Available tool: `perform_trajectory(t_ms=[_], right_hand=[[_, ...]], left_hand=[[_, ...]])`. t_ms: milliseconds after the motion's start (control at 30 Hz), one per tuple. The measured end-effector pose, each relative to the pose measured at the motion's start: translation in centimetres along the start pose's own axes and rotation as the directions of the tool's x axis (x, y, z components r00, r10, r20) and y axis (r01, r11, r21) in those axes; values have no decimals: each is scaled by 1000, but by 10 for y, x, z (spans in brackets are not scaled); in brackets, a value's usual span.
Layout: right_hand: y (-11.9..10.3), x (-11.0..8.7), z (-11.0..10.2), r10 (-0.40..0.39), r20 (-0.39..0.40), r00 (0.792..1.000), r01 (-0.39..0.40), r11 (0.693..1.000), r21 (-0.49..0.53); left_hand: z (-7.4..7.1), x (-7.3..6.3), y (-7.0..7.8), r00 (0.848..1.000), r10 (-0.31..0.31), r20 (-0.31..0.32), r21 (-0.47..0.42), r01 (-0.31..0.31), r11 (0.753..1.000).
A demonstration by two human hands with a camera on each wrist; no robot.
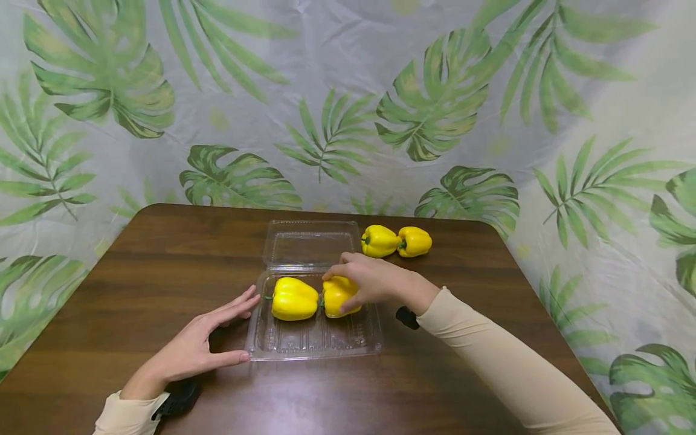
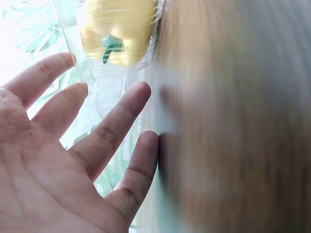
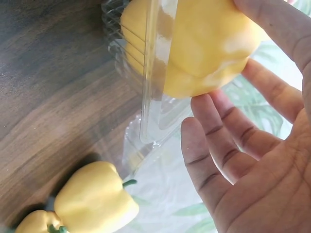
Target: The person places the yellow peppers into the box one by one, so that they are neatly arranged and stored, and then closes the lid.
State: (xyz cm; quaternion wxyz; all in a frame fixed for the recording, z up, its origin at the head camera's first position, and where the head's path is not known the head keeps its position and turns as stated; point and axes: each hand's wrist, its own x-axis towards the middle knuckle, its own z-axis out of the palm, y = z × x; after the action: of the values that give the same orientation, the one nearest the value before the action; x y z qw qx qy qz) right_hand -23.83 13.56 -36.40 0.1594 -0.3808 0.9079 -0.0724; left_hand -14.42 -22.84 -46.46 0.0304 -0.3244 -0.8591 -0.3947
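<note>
A clear plastic clamshell container (image 1: 307, 347) lies on the table with its lid folded back. Inside its base, a yellow bell pepper (image 1: 294, 299) lies on the left, its green stem pointing left. My right hand (image 1: 375, 280) grips a second yellow bell pepper (image 1: 336, 296) in the right part of the base, thumb and fingers around its sides. In the right wrist view, that pepper (image 3: 209, 43) sits partly behind the container's clear wall. My left hand (image 1: 203, 341) is spread at the container's left edge, its fingers nearly straight and thumb at the front left corner.
Two more yellow bell peppers, one nearer (image 1: 379, 241) and one farther right (image 1: 415, 241), lie beside the raised lid (image 1: 312, 244) on the brown wooden table (image 1: 179, 260). A leaf-patterned curtain (image 1: 326, 72) hangs behind the table. Each wrist wears a dark strapped device.
</note>
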Motion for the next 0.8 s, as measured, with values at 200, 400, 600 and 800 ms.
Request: perform_trajectory(t_ms=[200,400,600,800], right_hand=[[-2,1,5,9,0,1000,-9,1000,-19],[-3,0,5,16,-15,1000,-16,1000,-23],[1,-3,5,12,-25,1000,-12,1000,-4],[5,-4,4,-8,-37,999,8,1000,5]], left_hand=[[5,-4,1,1000,-10,-23,20,10,1000],[5,-3,3,1000,-13,-24,32,14,999],[4,-1,4,1000,-5,-14,34,6,999],[2,0,3,1000,-2,-15,33,3,999]])
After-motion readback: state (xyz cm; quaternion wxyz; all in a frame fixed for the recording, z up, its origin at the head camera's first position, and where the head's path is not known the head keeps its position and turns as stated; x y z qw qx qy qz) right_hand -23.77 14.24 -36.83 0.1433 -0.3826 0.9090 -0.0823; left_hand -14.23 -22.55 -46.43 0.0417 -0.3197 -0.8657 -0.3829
